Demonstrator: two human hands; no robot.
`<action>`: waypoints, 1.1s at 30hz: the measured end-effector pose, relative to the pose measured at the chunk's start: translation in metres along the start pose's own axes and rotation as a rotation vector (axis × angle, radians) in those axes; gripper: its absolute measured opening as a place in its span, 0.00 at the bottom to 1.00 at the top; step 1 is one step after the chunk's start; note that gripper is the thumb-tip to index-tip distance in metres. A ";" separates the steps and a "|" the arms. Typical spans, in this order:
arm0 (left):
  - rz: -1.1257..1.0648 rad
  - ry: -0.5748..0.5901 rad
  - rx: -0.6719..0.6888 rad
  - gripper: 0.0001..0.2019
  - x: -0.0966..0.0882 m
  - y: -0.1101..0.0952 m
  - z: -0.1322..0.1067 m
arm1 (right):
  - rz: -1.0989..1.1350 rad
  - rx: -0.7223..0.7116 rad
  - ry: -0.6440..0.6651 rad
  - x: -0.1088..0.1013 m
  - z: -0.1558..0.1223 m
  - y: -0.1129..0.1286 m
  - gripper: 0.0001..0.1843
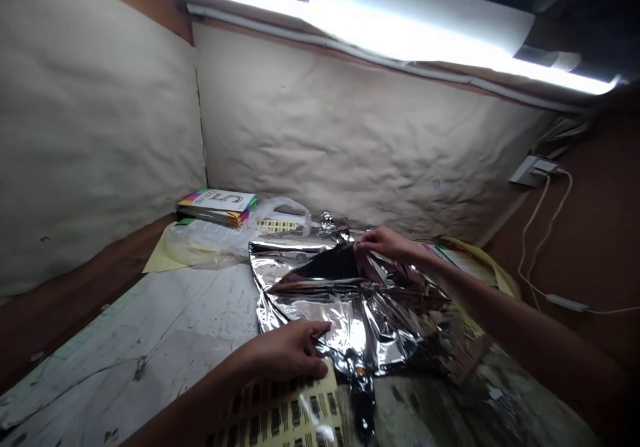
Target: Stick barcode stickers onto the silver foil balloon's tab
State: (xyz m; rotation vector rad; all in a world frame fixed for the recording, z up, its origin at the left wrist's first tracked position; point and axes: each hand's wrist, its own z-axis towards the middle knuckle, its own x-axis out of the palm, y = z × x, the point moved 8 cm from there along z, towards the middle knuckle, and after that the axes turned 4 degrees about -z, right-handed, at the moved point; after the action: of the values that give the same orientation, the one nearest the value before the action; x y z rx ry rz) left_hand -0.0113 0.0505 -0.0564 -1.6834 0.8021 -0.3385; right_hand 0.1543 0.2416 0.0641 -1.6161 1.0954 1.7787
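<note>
A large crumpled piece of shiny silver foil [320, 313] lies spread over the worktop in front of me, with a dark opening or reflection across its middle. My right hand [384, 242] reaches over it and pinches its far upper part between thumb and fingers. At the near edge is my left hand [293, 352], its index finger stretched over the foil. The left thumb lies on the top corner of a yellow sheet of barcode labels [293, 413]; the other fingers are mostly hidden. A dark shiny tail [363, 403] hangs from the foil toward me.
A stack of colourful printed cards [217, 205] and a clear plastic bag [210, 243] sit at the back left. More papers [467, 260] lie at the right. White cables [531, 260] run down the right wall from a socket [533, 170]. A bright tube lamp [400, 37] hangs overhead.
</note>
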 end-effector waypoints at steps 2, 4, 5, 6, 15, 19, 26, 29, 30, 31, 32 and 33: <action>-0.016 -0.022 -0.007 0.41 -0.001 0.004 0.001 | -0.058 0.056 -0.092 -0.028 0.040 -0.012 0.16; -0.023 -0.037 -0.018 0.41 -0.001 0.006 0.000 | -0.122 0.129 -0.170 -0.048 0.074 -0.022 0.16; -0.026 -0.040 -0.023 0.40 -0.001 0.006 -0.001 | -0.152 0.164 -0.195 -0.053 0.088 -0.025 0.15; -0.032 -0.040 -0.027 0.38 0.000 0.005 -0.001 | -0.178 0.194 -0.208 -0.054 0.100 -0.026 0.15; -0.277 -0.372 0.103 0.21 -0.043 -0.018 -0.005 | -0.184 0.236 -0.183 0.019 0.108 -0.003 0.15; -0.451 -0.667 0.248 0.24 -0.077 -0.020 -0.017 | -0.073 0.171 -0.295 0.012 0.074 0.027 0.17; -0.518 -0.763 0.393 0.23 -0.085 -0.027 -0.026 | 0.898 -0.189 0.130 0.082 -0.037 0.118 0.22; -0.535 -0.644 0.433 0.18 -0.077 -0.033 -0.018 | 0.999 -0.135 0.080 0.095 -0.055 0.120 0.16; -0.524 -0.609 0.434 0.17 -0.074 -0.034 -0.016 | 0.987 -0.130 0.065 0.096 -0.057 0.120 0.15; -0.504 -0.589 0.429 0.15 -0.072 -0.035 -0.014 | 0.961 -0.133 0.060 0.096 -0.058 0.121 0.15; -0.481 -0.585 0.425 0.14 -0.071 -0.035 -0.013 | 0.925 -0.142 0.051 0.095 -0.058 0.121 0.14; -0.458 -0.593 0.424 0.14 -0.071 -0.035 -0.013 | 0.881 -0.150 0.028 0.092 -0.058 0.121 0.13</action>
State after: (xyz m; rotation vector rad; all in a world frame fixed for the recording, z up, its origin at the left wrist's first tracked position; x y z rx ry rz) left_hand -0.0589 0.0905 -0.0063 -1.4306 -0.0994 -0.2726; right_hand 0.0746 0.1131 0.0043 -1.3136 1.9207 2.4070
